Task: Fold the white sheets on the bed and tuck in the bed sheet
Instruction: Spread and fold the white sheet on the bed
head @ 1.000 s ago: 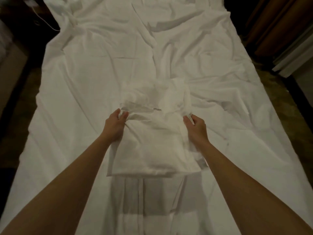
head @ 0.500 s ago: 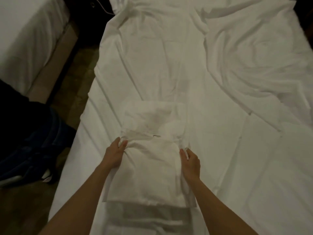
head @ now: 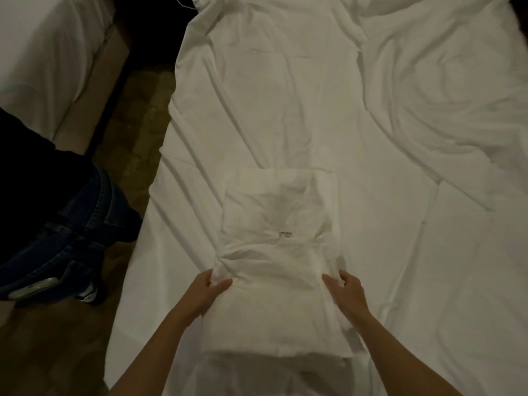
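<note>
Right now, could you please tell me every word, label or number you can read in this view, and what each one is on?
No text can be read here.
Small tag on the folded white sheet: dark marks on it, too small and blurred to read.
Nothing is printed on the bed sheet, nor on the jeans at the left.
</note>
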### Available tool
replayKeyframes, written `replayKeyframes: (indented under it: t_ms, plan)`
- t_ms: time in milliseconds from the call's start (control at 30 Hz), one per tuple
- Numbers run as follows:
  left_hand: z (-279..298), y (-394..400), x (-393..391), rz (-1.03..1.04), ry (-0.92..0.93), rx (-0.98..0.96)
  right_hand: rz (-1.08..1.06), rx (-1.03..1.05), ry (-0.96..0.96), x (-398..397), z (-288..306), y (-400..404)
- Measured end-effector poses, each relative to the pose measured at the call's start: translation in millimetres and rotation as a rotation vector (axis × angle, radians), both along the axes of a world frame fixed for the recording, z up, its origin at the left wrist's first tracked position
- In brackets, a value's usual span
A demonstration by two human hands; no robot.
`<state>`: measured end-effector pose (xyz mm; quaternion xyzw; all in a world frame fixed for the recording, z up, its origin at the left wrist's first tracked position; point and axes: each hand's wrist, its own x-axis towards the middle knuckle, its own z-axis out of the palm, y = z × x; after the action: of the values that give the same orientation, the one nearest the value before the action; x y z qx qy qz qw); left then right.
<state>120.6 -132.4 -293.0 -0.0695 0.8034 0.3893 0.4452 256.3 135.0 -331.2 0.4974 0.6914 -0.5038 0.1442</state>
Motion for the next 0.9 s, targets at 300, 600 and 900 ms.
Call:
replayKeyframes:
  t_ms: [300, 600, 900]
  plan:
    - [-16, -6, -17, -0.245, -0.325, -0.292, 0.127, -0.192, -0.335, 1, -6, 14]
    - [-10, 23, -64, -0.060, -0.184, -0.221, 0.031, 0.004, -0.192, -41, -11, 40]
    - [-23, 50, -64, 0.139, -0.059, -0.013, -0.146, -0.328, 0.047, -79, -1, 26]
